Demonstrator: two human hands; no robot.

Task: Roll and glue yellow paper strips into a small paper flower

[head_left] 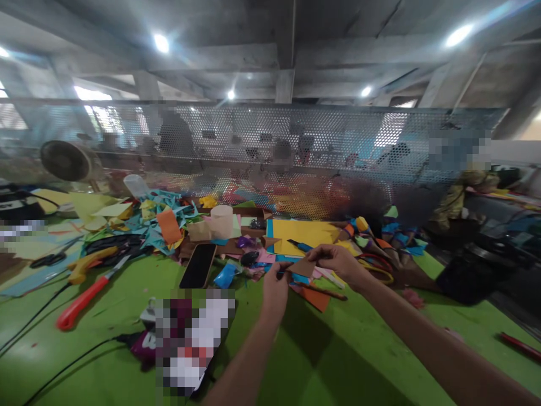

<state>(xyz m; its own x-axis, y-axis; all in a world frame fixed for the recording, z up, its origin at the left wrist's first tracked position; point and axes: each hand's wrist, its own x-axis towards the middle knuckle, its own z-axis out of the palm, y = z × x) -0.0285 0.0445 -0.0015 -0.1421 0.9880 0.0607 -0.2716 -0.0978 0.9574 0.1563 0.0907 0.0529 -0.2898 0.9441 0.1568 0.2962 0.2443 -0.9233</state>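
Note:
Between my two hands is a small folded piece of brown paper, held a little above the green table. My left hand pinches its left end, and some dark detail at those fingertips is too small to make out. At its upper right edge, the thumb and fingers of my right hand are closed on it. Just behind the paper lies a blue utility knife on yellow sheets. Under and beside my hands are an orange paper piece and a thin brown stick.
A phone lies left of my hands. Farther left are a yellow glue gun, a red-handled tool and black scissors. Paper scraps heap along the back, before a perforated metal screen. A fan stands back left.

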